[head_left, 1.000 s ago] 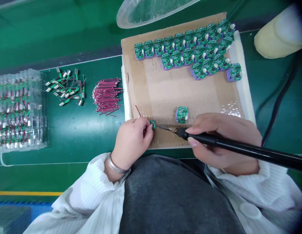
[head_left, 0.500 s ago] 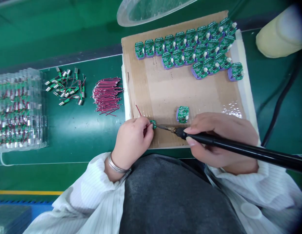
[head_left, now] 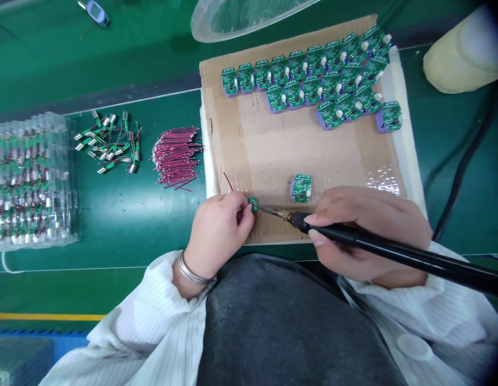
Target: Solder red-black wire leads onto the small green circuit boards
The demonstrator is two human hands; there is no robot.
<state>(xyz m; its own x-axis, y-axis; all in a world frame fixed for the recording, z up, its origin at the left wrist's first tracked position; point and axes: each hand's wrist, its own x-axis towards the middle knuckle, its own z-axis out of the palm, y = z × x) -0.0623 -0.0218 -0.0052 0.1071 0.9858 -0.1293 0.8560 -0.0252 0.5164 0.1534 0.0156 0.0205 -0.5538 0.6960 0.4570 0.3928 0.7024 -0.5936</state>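
While left grip [head_left: 218, 230] pinches circuit board [head_left: 252, 204] | right grip [head_left: 365, 233] clamped on soldering iron [head_left: 393, 253] | cardboard [head_left: 297, 145] on green bench [head_left: 112, 225]

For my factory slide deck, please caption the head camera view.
Left hand holds a small green circuit board beside the soldering iron gripped in the right hand, over cardboard.

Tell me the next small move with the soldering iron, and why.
Probably rest the tip of the soldering iron on the small green circuit board pinched in the left hand. The right hand already has the metal tip right at the board's edge, and a thin red wire sits just beyond the left hand.
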